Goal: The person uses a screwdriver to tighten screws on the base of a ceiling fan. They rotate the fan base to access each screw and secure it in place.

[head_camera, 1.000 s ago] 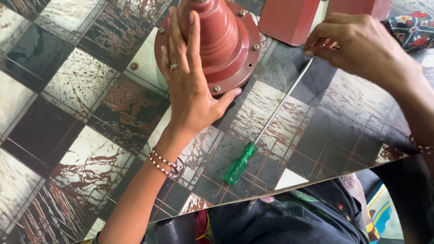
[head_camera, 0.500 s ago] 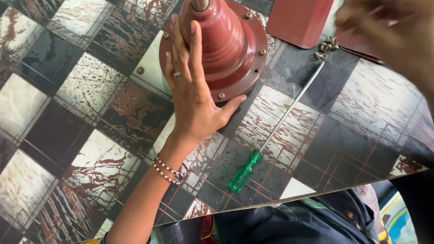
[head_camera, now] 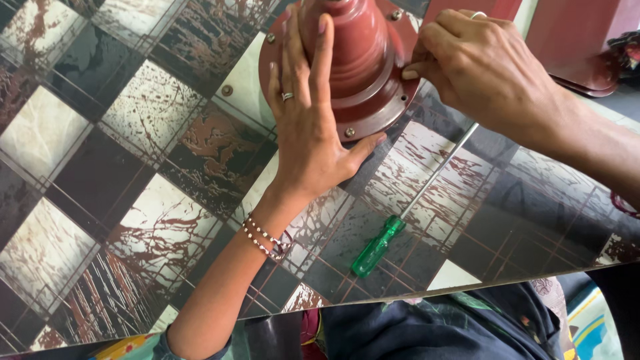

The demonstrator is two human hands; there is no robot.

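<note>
left hand: my left hand (head_camera: 308, 127) lies flat and spread on the dark red cone-shaped metal fan base (head_camera: 347, 60), fingers up the cone's slope, thumb out along the lower rim. grip wide, nothing clasped; a ring on one finger, a beaded bracelet (head_camera: 265, 239) at the wrist.
right hand: my right hand (head_camera: 480, 67) sits at the right edge of the base's round flange, fingers curled in, tips pinched close at the rim. whether a screw is between the fingertips i cannot tell; grip narrow.
fan base: upright on the checkered patterned laminate surface (head_camera: 133, 173), near the top edge of view; small screws show around the flange.
screwdriver: long screwdriver with a translucent green handle (head_camera: 377, 247) lies untouched on the surface, just right of my left wrist, handle toward me, steel shaft running up and right until it passes under my right hand.
other parts: dark red flat metal piece (head_camera: 580, 40) at the top right, behind my right hand.
below surface edge: dark patterned cloth on my lap.
</note>
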